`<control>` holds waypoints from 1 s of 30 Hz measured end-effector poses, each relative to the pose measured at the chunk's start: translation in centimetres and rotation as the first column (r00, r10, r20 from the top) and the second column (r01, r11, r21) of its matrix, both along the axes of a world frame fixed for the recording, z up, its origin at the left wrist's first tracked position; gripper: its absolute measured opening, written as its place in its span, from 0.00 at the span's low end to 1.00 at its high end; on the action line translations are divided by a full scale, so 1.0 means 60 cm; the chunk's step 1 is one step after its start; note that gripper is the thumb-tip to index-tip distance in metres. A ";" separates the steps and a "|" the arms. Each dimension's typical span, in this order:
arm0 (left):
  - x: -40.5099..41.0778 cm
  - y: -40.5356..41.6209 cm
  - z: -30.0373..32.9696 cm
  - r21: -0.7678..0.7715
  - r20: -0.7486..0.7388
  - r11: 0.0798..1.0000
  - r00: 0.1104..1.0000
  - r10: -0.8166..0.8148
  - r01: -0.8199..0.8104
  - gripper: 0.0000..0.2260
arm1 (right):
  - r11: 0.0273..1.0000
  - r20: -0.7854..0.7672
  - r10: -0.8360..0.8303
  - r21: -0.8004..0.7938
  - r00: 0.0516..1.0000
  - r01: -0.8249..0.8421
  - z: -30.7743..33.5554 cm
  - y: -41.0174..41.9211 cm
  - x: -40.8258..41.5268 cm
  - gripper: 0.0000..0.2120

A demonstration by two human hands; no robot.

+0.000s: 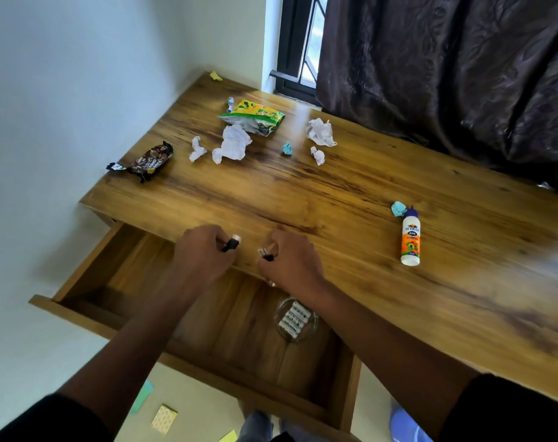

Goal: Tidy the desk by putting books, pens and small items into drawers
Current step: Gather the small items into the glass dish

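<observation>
My left hand (pixel 201 250) grips a small black-and-white item (pixel 231 243) at the desk's front edge. My right hand (pixel 290 260) holds a similar small black-and-white item (pixel 266 254) close beside it. Both hands hover over the open wooden drawer (pixel 207 314) below the desk top (pixel 303 193). Inside the drawer sits a clear round dish (pixel 295 319) with several white batteries. A white glue bottle (pixel 410 239) with an orange label and purple cap lies on the desk to the right.
Crumpled white papers (pixel 233 143), a green snack packet (pixel 255 118), a brown wrapper (pixel 150 161) and small blue paper balls (pixel 399 208) lie scattered on the desk. A dark curtain (pixel 446 74) hangs at the back right. Coloured paper slips (pixel 164 419) lie on the floor.
</observation>
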State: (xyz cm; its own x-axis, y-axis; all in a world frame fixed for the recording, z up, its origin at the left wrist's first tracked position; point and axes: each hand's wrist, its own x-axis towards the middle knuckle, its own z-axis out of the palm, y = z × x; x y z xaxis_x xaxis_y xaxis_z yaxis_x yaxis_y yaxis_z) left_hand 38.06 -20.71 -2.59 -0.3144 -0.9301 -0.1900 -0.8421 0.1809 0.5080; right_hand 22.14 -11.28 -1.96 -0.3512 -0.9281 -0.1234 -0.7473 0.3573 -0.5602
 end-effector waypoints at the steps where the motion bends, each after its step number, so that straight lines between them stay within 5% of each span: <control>1: 0.017 0.019 0.001 0.038 0.002 0.999 1.000 -0.018 0.017 0.06 | 1.000 0.025 0.012 0.016 1.000 -0.013 -0.003 0.018 0.009 0.09; 7: 0.075 0.099 -0.029 0.182 -0.067 0.976 0.992 -0.108 0.119 0.09 | 0.986 0.230 0.034 0.152 0.972 -0.071 -0.056 0.112 0.053 0.14; 17: 0.053 0.093 -0.151 0.134 0.033 0.989 0.997 -0.076 0.071 0.08 | 0.964 0.177 -0.136 0.251 0.975 0.089 -0.161 0.092 0.097 0.07; 30: 0.033 0.074 -0.212 0.084 0.052 0.993 0.995 -0.085 0.080 0.05 | 0.934 0.066 -0.147 0.338 0.987 0.116 -0.207 0.034 0.103 0.09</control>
